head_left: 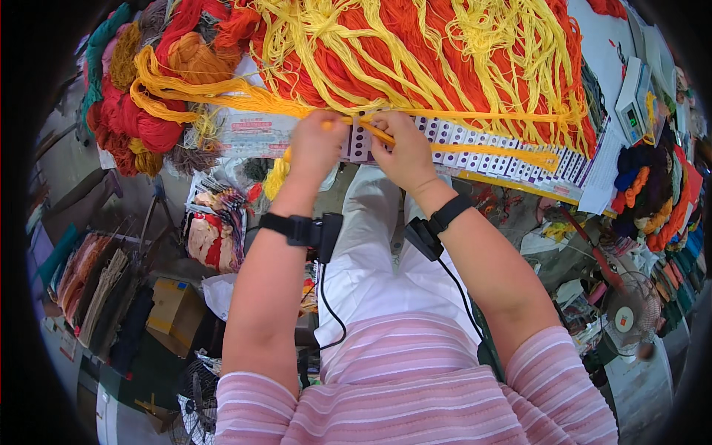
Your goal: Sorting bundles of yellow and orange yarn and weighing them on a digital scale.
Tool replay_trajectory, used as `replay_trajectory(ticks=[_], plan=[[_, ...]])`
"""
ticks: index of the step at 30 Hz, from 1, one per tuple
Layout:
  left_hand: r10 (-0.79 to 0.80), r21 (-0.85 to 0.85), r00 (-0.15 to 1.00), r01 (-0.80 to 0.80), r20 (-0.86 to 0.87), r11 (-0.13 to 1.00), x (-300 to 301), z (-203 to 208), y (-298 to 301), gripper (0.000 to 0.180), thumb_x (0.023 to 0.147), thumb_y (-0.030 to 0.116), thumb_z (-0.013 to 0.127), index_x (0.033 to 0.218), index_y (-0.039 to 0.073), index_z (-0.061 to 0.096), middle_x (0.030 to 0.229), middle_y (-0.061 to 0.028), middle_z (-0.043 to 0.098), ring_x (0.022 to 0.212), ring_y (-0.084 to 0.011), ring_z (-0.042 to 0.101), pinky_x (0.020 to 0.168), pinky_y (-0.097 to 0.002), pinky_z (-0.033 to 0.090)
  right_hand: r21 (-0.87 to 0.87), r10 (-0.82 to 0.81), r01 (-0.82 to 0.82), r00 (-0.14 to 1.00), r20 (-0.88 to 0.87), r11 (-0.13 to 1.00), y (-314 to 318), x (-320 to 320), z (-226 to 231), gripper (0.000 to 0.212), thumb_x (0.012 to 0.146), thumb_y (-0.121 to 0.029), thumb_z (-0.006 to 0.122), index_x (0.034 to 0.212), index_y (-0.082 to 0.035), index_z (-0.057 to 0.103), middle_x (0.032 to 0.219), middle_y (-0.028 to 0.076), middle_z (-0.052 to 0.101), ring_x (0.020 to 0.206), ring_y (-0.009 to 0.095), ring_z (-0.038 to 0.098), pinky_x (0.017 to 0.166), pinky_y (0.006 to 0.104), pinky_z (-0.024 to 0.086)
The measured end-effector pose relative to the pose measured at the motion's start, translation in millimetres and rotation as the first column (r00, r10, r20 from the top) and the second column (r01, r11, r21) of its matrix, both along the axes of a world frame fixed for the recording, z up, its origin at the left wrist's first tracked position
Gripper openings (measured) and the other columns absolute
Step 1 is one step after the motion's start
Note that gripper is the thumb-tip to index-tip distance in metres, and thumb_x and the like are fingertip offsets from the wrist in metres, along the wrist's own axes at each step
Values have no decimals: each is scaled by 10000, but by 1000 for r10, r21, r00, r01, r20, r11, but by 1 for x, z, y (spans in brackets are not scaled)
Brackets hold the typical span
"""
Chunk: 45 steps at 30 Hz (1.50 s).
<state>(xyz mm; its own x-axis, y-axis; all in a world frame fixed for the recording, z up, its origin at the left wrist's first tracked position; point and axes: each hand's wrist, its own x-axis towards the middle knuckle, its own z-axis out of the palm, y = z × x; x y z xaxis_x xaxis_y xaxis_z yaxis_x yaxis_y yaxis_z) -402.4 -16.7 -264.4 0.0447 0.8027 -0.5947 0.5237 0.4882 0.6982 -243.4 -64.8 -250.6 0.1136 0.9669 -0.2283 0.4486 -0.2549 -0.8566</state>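
Observation:
An orange-yellow skein of thread stretches along the front of the table, its looped end lying at the left. My left hand is closed around the skein near the table's front edge. Close beside it, my right hand pinches a short stretch of the same thread, fingers bent. Further strands of the orange-yellow thread run out to the right past my right hand. Beneath them lies a row of white cards with dark round holes. The fingertips of both hands are partly hidden by the thread.
A large heap of red and yellow thread covers the table beyond my hands. Balls of red, brown and grey yarn crowd the left. At the right stands a small device with a green display. Fans and a cardboard box stand below.

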Motion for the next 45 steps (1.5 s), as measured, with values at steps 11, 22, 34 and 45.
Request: replay_trajectory(ticks=[11, 22, 34, 45], plan=[[584, -472, 551, -349, 596, 810, -56, 37, 5, 199, 864, 144, 379, 967, 15, 491, 930, -101, 578, 886, -207, 525, 722, -330, 437, 28, 236, -274, 874, 424, 961, 12, 0, 3, 188, 701, -117, 617, 884, -105, 572, 923, 43, 546, 792, 256, 560, 689, 384, 464], [384, -355, 506, -158, 772, 921, -1, 48, 1, 420, 791, -11, 507, 1197, 83, 451, 1051, -150, 575, 831, -167, 600, 694, -282, 506, 143, 185, -231, 943, 277, 962, 15, 10, 16, 317, 683, -57, 590, 984, -87, 494, 834, 70, 585, 791, 275, 546, 756, 394, 401], [-209, 17, 853, 229, 478, 973, 16, 38, 10, 725, 715, -73, 471, 1370, 200, 321, 1105, -104, 578, 903, -175, 593, 796, -260, 469, 139, 97, -83, 991, -94, 987, 17, 15, 14, 292, 737, 17, 523, 1015, -59, 474, 891, 80, 615, 826, 232, 612, 716, 331, 475], [-344, 95, 856, 334, 387, 938, 14, 36, 16, 718, 706, -51, 518, 1357, 193, 338, 1116, -128, 577, 949, -228, 592, 833, -303, 464, 97, 73, -56, 979, -190, 994, 19, 12, 11, 273, 739, 19, 516, 1003, -44, 484, 932, 103, 606, 859, 240, 617, 737, 325, 481]])
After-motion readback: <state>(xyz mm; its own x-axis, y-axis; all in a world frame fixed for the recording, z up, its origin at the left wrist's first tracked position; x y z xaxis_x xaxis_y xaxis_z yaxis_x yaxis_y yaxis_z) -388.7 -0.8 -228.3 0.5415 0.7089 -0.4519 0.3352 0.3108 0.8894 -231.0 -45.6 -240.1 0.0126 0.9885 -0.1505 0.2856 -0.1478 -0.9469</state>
